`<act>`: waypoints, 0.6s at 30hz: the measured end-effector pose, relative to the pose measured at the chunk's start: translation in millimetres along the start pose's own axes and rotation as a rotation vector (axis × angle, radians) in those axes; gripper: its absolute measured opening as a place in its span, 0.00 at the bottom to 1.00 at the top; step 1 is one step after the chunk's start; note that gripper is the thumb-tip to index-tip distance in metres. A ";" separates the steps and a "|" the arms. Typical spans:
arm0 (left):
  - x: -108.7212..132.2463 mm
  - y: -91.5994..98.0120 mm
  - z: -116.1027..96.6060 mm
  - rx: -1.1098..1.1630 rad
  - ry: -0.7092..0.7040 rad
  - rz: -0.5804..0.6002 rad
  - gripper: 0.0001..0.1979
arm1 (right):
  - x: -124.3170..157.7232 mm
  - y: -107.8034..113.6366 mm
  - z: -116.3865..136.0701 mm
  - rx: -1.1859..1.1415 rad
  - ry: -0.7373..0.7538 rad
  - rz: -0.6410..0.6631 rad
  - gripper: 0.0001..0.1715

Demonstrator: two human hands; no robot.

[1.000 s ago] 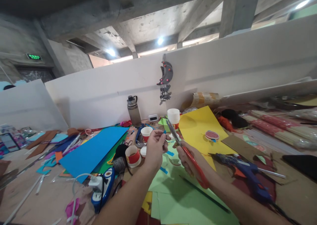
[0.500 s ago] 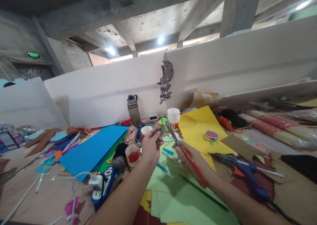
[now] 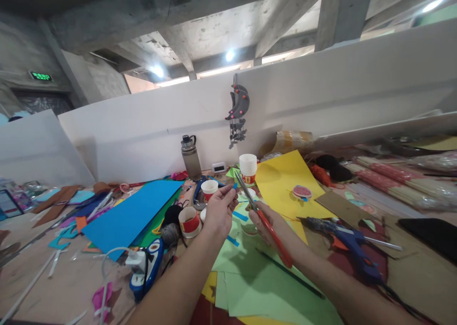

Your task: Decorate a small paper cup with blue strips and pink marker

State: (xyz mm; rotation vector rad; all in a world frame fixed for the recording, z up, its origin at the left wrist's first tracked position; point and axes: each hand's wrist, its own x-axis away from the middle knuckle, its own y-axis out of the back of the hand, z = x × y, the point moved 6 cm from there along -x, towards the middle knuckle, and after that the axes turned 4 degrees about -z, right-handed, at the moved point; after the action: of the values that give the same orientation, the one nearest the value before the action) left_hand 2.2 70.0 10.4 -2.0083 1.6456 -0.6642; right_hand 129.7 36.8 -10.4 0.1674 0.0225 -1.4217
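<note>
Between the fingertips of my left hand point(image 3: 220, 209) is a small blue paper piece point(image 3: 234, 186). My right hand point(image 3: 266, 222) grips red-handled scissors point(image 3: 273, 237), whose blades point up and away, close to the right of the blue piece. Below both hands lie light green paper sheets point(image 3: 257, 287) with blue strips point(image 3: 233, 240) and a dark pencil point(image 3: 291, 273) on them. A white and red paper cup point(image 3: 189, 220) stands left of my left wrist, with another paper cup point(image 3: 209, 187) behind it.
A blue sheet point(image 3: 135, 210) and a power strip point(image 3: 147, 270) lie to the left. At the right are a yellow sheet point(image 3: 282, 177) and a blue glue gun point(image 3: 352, 246). Stacked cups point(image 3: 248, 165) and a bottle point(image 3: 191, 158) stand near the white partition point(image 3: 150, 120).
The view has shifted slightly. A little more of the blue piece shows above my left fingertips, near the scissor blades. Both hands keep their holds.
</note>
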 end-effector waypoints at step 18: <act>7.0 -6.4 11.8 -0.062 0.032 0.092 0.13 | -2.7 -1.8 -14.8 -0.080 -0.016 0.049 0.21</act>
State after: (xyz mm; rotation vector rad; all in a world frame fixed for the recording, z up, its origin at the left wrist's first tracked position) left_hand 15.6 64.8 5.7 -1.9603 1.7861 -0.6216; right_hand 128.8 41.1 -24.9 0.0898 0.0615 -1.3709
